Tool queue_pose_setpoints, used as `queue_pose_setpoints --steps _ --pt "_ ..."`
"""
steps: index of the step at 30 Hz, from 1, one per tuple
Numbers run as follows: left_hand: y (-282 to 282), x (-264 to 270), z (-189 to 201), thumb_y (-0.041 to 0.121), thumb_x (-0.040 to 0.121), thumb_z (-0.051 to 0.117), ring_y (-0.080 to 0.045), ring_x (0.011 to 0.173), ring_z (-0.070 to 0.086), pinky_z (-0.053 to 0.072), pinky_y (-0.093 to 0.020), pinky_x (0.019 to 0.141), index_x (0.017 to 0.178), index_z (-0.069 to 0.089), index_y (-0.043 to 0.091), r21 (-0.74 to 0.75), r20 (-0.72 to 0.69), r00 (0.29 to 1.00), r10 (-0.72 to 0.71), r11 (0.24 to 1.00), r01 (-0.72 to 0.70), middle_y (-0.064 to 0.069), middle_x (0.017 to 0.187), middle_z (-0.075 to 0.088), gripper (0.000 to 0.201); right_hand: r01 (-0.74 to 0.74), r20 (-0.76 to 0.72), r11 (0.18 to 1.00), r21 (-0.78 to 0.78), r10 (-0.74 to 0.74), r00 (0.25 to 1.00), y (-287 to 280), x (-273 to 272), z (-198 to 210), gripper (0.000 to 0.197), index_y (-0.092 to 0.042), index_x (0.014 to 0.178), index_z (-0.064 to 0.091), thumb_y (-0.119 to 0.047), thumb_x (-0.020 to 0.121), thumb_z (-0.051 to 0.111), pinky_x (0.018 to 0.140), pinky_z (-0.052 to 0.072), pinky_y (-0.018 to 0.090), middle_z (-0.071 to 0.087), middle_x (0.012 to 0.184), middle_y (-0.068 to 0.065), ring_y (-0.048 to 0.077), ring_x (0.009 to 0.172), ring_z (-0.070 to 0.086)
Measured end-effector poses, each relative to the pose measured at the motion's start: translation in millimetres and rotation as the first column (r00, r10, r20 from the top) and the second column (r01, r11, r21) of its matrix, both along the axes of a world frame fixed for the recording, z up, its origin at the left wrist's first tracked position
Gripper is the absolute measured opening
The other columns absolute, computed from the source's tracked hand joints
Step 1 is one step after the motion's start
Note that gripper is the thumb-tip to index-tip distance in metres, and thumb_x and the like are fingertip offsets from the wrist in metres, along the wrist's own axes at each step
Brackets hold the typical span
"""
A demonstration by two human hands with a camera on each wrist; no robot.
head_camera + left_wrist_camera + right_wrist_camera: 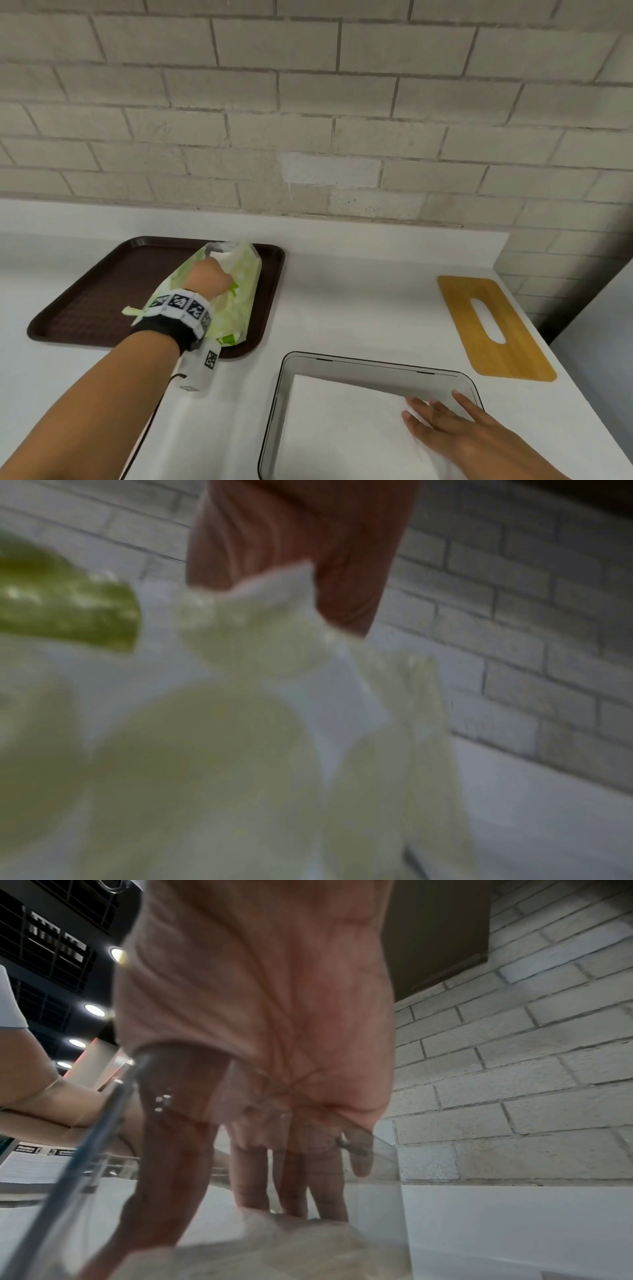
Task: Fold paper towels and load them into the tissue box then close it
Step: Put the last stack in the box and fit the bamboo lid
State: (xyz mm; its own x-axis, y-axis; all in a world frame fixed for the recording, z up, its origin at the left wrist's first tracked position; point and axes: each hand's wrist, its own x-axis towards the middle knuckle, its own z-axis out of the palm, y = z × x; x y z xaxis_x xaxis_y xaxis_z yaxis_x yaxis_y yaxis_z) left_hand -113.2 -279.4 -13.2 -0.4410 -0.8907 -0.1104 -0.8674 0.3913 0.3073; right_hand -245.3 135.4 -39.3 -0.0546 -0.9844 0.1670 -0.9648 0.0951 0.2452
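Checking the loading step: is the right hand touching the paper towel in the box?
Touching: head view shows the right hand lying flat on the paper towel.

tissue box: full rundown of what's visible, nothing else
The tissue box is a clear, grey-tinted rectangular tub with rounded corners, seemingly plastic. It stands upright and open on the white counter. Folded white paper towels lie flat inside. The right hand reaches in, fingers straight, pressing the towels. Its wooden lid, with an oval slot, lies apart to the right.
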Motion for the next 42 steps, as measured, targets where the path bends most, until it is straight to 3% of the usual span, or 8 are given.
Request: queue_pose_setpoints --steps 3,6,12,19,25,31,37,42 --pt "-8.6 24.1 18.7 0.013 0.091 0.052 -0.043 0.118 0.051 0.041 -0.039 0.096 0.126 0.05 -0.007 -0.006 -0.217 0.973 0.077 0.997 -0.08 -0.029 0.125 0.056 0.04 0.032 -0.051 0.999 -0.021 -0.033 0.998 2.0 -0.7 4.6 0.055 -0.023 0.143 0.027 -0.044 0.098 0.002 0.068 0.056 0.026 -0.019 0.156 0.01 0.003 0.081 0.071" --pt "-2.5 48.9 43.8 0.012 0.092 0.054 -0.042 0.105 0.056 0.042 -0.039 0.086 0.121 0.053 -0.004 -0.054 -0.521 0.847 0.101 0.987 -0.151 -0.029 0.117 0.059 0.033 0.148 0.06 0.963 0.225 -0.165 0.984 6.8 1.7 8.9 0.061 -0.016 0.15 -0.002 -0.048 0.098 -0.002 0.087 0.05 0.02 -0.013 0.157 0.007 0.0 0.084 0.069" --pt "61.0 77.4 83.5 0.02 0.094 0.046 -0.021 0.088 0.068 0.057 -0.032 0.065 0.118 0.056 0.016 0.494 -0.862 0.086 0.499 0.792 0.359 -0.003 0.103 0.071 0.026 0.107 0.411 0.894 0.435 -0.303 0.86 -4.2 23.1 71.3 0.087 -0.047 0.144 -0.004 -0.06 0.082 0.055 0.113 -0.006 0.019 -0.001 0.145 -0.034 -0.001 0.143 0.0" --pt "141.2 56.8 96.6 0.029 0.093 0.052 -0.019 0.062 0.072 0.058 -0.033 0.05 0.068 0.078 0.014 0.577 -0.764 0.145 0.629 0.565 0.59 -0.006 0.078 0.075 0.039 0.232 0.871 0.973 -0.001 -0.113 0.478 -36.8 43.2 136.1 0.071 -0.053 0.118 0.039 -0.09 0.058 0.034 0.097 0.041 0.016 0.047 0.119 -0.038 -0.015 0.112 0.045" --pt "191.1 38.0 101.5 0.033 0.074 0.061 -0.028 0.084 0.071 0.06 -0.038 0.063 0.111 0.065 0.009 0.552 -0.739 0.165 0.653 0.447 0.704 -0.014 0.102 0.072 0.044 0.333 0.989 0.932 -0.145 0.146 0.021 -64.3 72.3 152.5 0.081 -0.033 0.124 0.046 -0.066 0.053 0.067 0.083 0.046 0.019 0.06 0.118 -0.016 -0.005 0.098 0.061" --pt "236.6 23.1 93.2 0.032 0.08 0.058 -0.029 0.086 0.071 0.059 -0.044 0.069 0.112 0.064 0.011 0.504 -0.727 0.082 0.682 0.448 0.739 -0.014 0.099 0.072 0.038 0.471 0.983 0.866 -0.166 0.108 0.147 -71.9 86.5 149.7 0.039 -0.03 0.113 0.05 -0.03 0.08 0.071 0.073 0.054 0.02 0.063 0.102 -0.014 0.003 0.089 0.063" --pt "242.0 25.2 87.9 0.029 0.083 0.061 -0.029 0.087 0.07 0.054 -0.058 0.078 0.104 0.065 0.019 0.44 -0.737 -0.029 0.676 0.511 0.738 -0.007 0.093 0.073 0.024 0.49 0.995 0.87 -0.053 0.09 -0.052 -53.7 72.9 134.5 0.027 -0.016 0.095 0.068 -0.006 0.071 0.077 0.077 0.055 0.032 0.073 0.094 0.001 0.018 0.084 0.069" --pt "215.2 36.0 93.4 0.012 0.084 0.058 -0.012 0.095 0.07 0.056 -0.032 0.087 0.103 0.064 0.02 0.358 -0.809 -0.155 0.566 0.685 0.634 0.004 0.097 0.075 0.022 0.654 0.923 0.739 -0.163 0.348 -0.162 -34.0 46.8 130.4 0.028 -0.006 0.099 0.068 0.004 0.072 0.07 0.071 0.057 0.025 0.074 0.096 0.007 0.019 0.085 0.07"
